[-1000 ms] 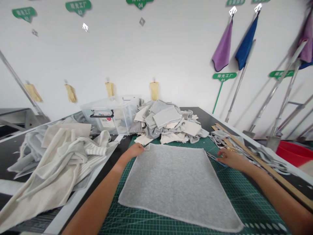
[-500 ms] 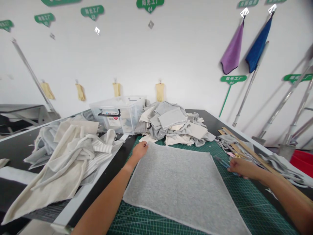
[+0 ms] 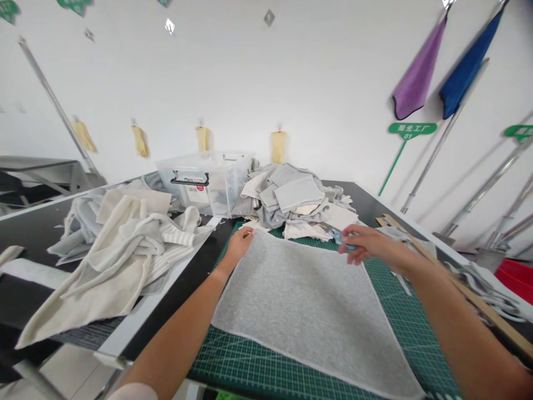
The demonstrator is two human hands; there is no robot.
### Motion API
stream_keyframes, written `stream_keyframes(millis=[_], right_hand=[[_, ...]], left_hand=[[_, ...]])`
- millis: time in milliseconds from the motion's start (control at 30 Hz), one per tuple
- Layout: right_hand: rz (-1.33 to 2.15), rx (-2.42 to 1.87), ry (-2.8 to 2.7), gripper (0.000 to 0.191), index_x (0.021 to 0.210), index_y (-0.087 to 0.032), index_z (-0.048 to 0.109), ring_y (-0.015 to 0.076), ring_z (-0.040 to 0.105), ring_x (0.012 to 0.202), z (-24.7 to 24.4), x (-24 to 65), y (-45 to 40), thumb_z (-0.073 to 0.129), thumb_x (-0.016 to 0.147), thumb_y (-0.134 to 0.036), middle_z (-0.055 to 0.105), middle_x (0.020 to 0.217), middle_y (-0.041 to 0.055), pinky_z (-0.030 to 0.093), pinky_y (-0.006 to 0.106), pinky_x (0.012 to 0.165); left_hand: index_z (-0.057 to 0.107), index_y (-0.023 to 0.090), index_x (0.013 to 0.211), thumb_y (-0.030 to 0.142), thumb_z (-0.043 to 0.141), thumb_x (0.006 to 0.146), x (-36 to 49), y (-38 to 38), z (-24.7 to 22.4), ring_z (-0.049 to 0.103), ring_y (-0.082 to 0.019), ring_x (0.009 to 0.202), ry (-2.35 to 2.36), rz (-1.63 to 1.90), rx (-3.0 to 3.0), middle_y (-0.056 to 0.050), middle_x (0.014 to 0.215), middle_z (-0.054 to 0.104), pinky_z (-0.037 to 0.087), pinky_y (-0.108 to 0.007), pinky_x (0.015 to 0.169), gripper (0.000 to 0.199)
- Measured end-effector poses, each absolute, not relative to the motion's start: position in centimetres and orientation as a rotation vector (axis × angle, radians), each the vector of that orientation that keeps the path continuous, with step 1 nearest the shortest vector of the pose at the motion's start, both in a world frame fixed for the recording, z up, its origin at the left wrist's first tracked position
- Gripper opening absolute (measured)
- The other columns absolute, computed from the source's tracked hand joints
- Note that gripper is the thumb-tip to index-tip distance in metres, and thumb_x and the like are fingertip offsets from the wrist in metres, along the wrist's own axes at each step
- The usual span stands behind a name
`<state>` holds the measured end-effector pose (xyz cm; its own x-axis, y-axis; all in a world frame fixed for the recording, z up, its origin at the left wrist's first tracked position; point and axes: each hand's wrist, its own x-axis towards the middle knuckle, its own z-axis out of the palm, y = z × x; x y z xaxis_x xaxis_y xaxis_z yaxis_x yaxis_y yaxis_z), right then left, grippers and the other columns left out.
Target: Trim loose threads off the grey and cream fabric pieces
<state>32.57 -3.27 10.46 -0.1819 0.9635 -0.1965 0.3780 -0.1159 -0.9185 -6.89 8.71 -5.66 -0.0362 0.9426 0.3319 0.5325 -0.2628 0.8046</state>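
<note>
A grey cloth (image 3: 300,305) lies spread flat over the green cutting mat (image 3: 245,355). At its far left corner my left hand (image 3: 241,242) is closed, pinching the cloth's edge. My right hand (image 3: 361,243) hangs over the far right corner of the cloth, its fingers curled round the blue handles of small scissors (image 3: 343,240). The blades point left, toward the far edge of the cloth, and are blurred.
Cut grey and cream pieces (image 3: 295,194) are heaped behind the mat, beside a clear plastic box (image 3: 200,186). More fabric scraps (image 3: 125,244) lie at the left. A wooden strip (image 3: 458,278) and cut strips lie along the right side.
My right hand has moved left with the scissors, from beside the cloth to above its far right corner. My left hand stays at the far left corner. The view has shifted slightly.
</note>
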Motion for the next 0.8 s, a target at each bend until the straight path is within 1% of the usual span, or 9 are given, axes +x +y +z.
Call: stream_keyframes(millis=[67,133,200,300,467,600,667,733,800], right_hand=[[1.547,-1.220,-1.581,0.026,0.099,-0.021,0.055,0.0204,0.072,0.069,10.1,28.9,-2.1,0.067,0.086,-0.040,0.075,0.099,0.0138,0.055,0.029,0.059],[1.719,-1.020,-1.536,0.023,0.097,-0.020,0.055,0.0169,0.069,0.064,9.0,25.3,-0.4,0.066,0.086,-0.036,0.074,0.094,0.0103,0.051,0.025,0.053],[1.820,-0.885,-1.452,0.018,0.096,-0.019,0.055,0.0138,0.065,0.058,7.8,22.1,1.4,0.065,0.084,-0.029,0.072,0.086,0.0060,0.047,0.022,0.049],[1.927,-0.791,-1.255,0.015,0.094,-0.019,0.054,0.0109,0.059,0.055,6.5,18.0,3.7,0.061,0.082,-0.022,0.068,0.078,0.0016,0.046,0.020,0.049],[1.809,-0.869,-1.175,0.009,0.079,-0.021,0.046,0.0097,0.043,0.044,6.7,13.9,5.5,0.054,0.079,-0.025,0.056,0.060,-0.0019,0.034,0.020,0.041],[1.756,-0.939,-1.225,0.018,0.068,-0.023,0.038,0.0078,0.024,0.037,8.1,12.0,6.4,0.047,0.082,-0.030,0.037,0.048,-0.0063,0.019,0.021,0.036],[1.728,-0.964,-1.246,0.022,0.067,-0.023,0.037,0.0072,0.017,0.037,8.6,11.1,6.7,0.048,0.084,-0.033,0.029,0.045,-0.0088,0.012,0.022,0.037],[1.620,-1.004,-1.292,0.022,0.072,-0.023,0.041,0.0068,0.016,0.038,8.4,10.1,7.0,0.052,0.084,-0.037,0.028,0.046,-0.0104,0.010,0.021,0.039],[1.416,-1.083,-1.384,0.022,0.081,-0.023,0.046,0.0076,0.021,0.039,7.4,9.4,7.0,0.053,0.086,-0.043,0.031,0.050,-0.0106,0.015,0.020,0.041]], left_hand=[[0.073,0.018,0.100,0.043,0.058,0.089,-6.8,8.6,-6.0,0.067,-0.020,0.080,1.479,1.282,1.808,-0.006,0.088,0.075,0.047,-0.027,0.072,0.031],[0.073,0.018,0.099,0.044,0.058,0.089,-6.8,8.5,-6.1,0.066,-0.019,0.078,1.448,1.295,1.804,-0.005,0.085,0.074,0.046,-0.026,0.070,0.032],[0.074,0.017,0.098,0.045,0.058,0.088,-6.8,8.4,-6.1,0.063,-0.018,0.072,1.437,1.299,1.792,-0.004,0.079,0.072,0.045,-0.026,0.067,0.034],[0.073,0.017,0.096,0.047,0.057,0.089,-6.8,8.1,-5.9,0.060,-0.017,0.068,1.433,1.308,1.792,-0.002,0.073,0.069,0.044,-0.026,0.065,0.034],[0.073,0.019,0.095,0.045,0.054,0.092,-6.7,7.8,-5.7,0.060,-0.017,0.071,1.458,1.311,1.844,-0.002,0.077,0.070,0.044,-0.026,0.069,0.032],[0.071,0.019,0.095,0.045,0.054,0.092,-6.7,8.0,-5.9,0.056,-0.016,0.065,1.497,1.313,1.841,-0.001,0.070,0.065,0.039,-0.025,0.064,0.031],[0.070,0.019,0.094,0.045,0.055,0.092,-6.7,8.1,-5.9,0.053,-0.015,0.062,1.512,1.324,1.837,0.000,0.066,0.061,0.036,-0.025,0.062,0.031],[0.070,0.019,0.094,0.045,0.054,0.092,-6.7,7.9,-5.9,0.051,-0.015,0.061,1.509,1.339,1.845,0.001,0.065,0.058,0.034,-0.025,0.061,0.031],[0.069,0.019,0.094,0.044,0.053,0.092,-6.6,7.7,-5.7,0.051,-0.014,0.061,1.497,1.346,1.865,0.001,0.065,0.058,0.035,-0.025,0.061,0.030]])
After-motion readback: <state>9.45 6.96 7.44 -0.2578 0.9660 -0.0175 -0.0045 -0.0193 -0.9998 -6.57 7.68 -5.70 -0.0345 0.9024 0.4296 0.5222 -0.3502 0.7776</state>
